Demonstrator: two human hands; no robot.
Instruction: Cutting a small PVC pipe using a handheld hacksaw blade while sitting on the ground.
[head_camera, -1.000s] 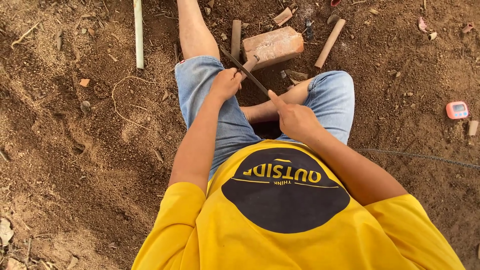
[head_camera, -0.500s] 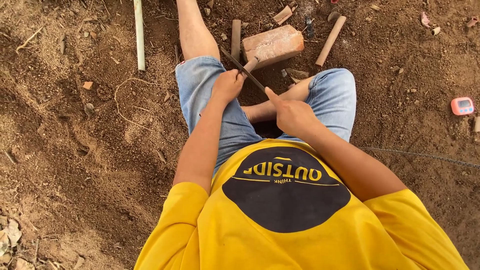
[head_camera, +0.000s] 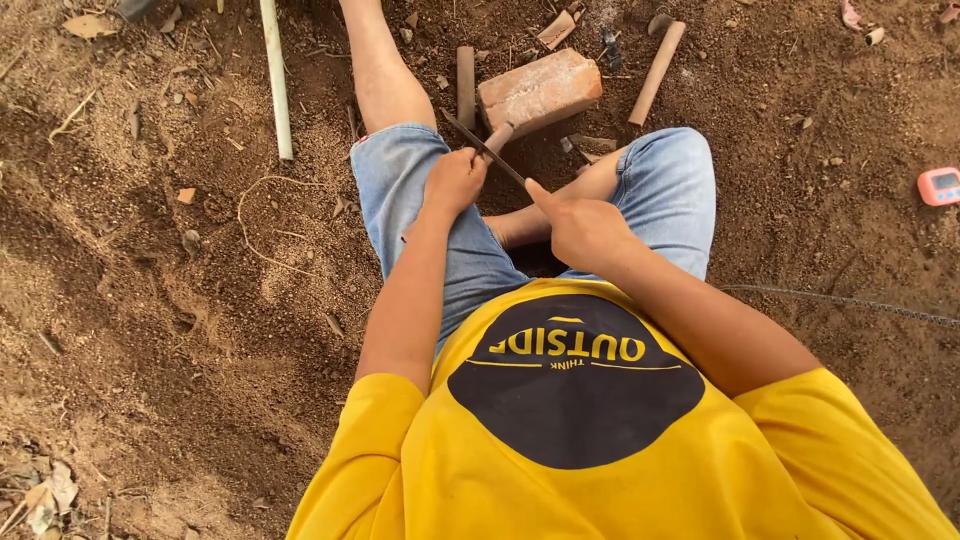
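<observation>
Right hand (head_camera: 585, 228): fist closed around the near end of a thin dark metal file (head_camera: 485, 150), index finger laid along it. File runs diagonally up-left, across the top of a short brown wooden piece (head_camera: 497, 137). Handle end of the file hidden inside the fist.

Left hand (head_camera: 455, 180): closed around the lower part of that wooden piece, just above the left thigh. Only the upper end of the piece shows; rest is buried in the grip. Upper end sits against the near edge of a reddish brick (head_camera: 540, 92) — touching or just in front, can't tell.

Person sits on bare dirt (head_camera: 150, 300), denim shorts, yellow shirt with a dark round patch filling the lower frame and blocking the ground below.

Around: two short brown sticks, one left of the brick (head_camera: 465, 85), one right of it, tilted (head_camera: 657, 72). White pipe (head_camera: 275, 75) lies well left, top cut off by the frame. Small pink gadget (head_camera: 940, 186) at the right edge. Thin wire (head_camera: 850, 300) runs off right from behind the right arm. Small debris behind the brick, too small to identify.
</observation>
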